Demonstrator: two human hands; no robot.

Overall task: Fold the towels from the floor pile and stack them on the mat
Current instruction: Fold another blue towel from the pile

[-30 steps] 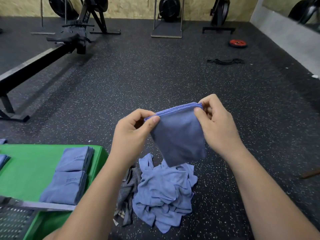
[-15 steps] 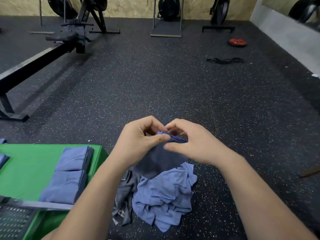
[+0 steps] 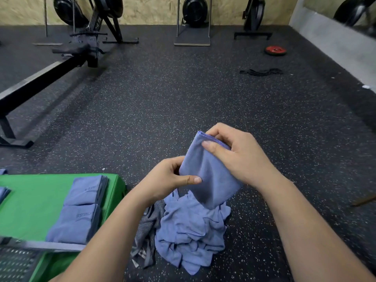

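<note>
Both bare forearms came in from the bottom edge, the left from lower left and the right from lower right, meeting mid-frame over the dark speckled floor (image 3: pixel 162 98).

The right hand (image 3: pixel 240 157) sat higher, wrist bent inward. Its thumb lay flat across the near face of the folded towel (image 3: pixel 211 180) just under the top edge, with the fingers curled over behind that edge, so it had a pinch grip. The left hand (image 3: pixel 171 180) was lower, at the towel's left edge. Its thumb stretched rightward across the front face and its fingers were tucked behind, also gripping.

The blue folded towel was held up in the air between the two hands, tilted, with its layered top edge up by the right fingers. Its bottom end hung toward the floor pile (image 3: pixel 191 231). Cannot tell if it touched the pile.

The floor pile was crumpled blue towels directly below the hands, with a grey patterned cloth (image 3: pixel 146 231) at its left side.

The green mat (image 3: pixel 34 200) was at lower left, just beside the pile. Stacked towels (image 3: pixel 81 210) lay on it near its right edge as two folded stacks end to end, with lettering on top. Another blue stack (image 3: pixel 4 193) was cut off at the left frame edge.

The background held a rowing machine (image 3: pixel 40 78) at left, a red weight plate (image 3: pixel 275 50) far right and a black band (image 3: pixel 261 72) near it.
</note>
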